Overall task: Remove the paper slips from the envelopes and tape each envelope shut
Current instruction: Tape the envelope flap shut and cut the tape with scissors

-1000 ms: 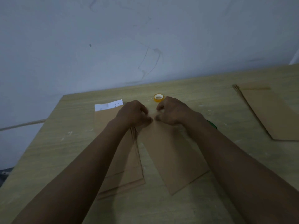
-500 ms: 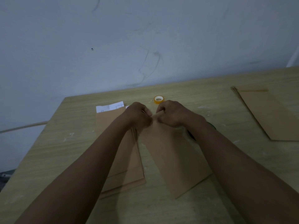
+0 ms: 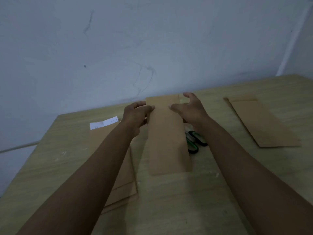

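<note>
A: Which step?

B: My read: one envelope [image 3: 167, 138] is in hand, lifted at its far end, near end low by the table [image 3: 220, 192]. Looks like the close-off stage: flap end is up between both hands. A pale strip near the far right corner could be tape, too dim to be sure.

A: Hands?

B: Left hand [image 3: 135, 114] grips the left edge near the top, thumb across the front face, fingers behind. Right hand [image 3: 189, 107] is at the right edge, thumb touching the front face, fingers spread and loosely curved past the far corner. Can't tell if those fingers actually bear on the paper, so I'd call it a steadying touch, not a grip. Both forearms reach straight out from the near edge, roughly parallel, envelope between them.

A: Other stock?

B: Stack [image 3: 122, 180] of envelopes on the left, partly under the left forearm, with a white slip [image 3: 104, 123] at its far end. Second pile [image 3: 260, 122] far right, well apart. Scissors [image 3: 194, 141] lie just right of the held envelope, partly hidden behind it. No tape roll visible.

A: Next move?

B: Judgement only: if the strip is tape, press it flat along the flap and set the envelope on one pile. If not, it needs tape first. Thin paper, so support both edges to avoid a crease.
</note>
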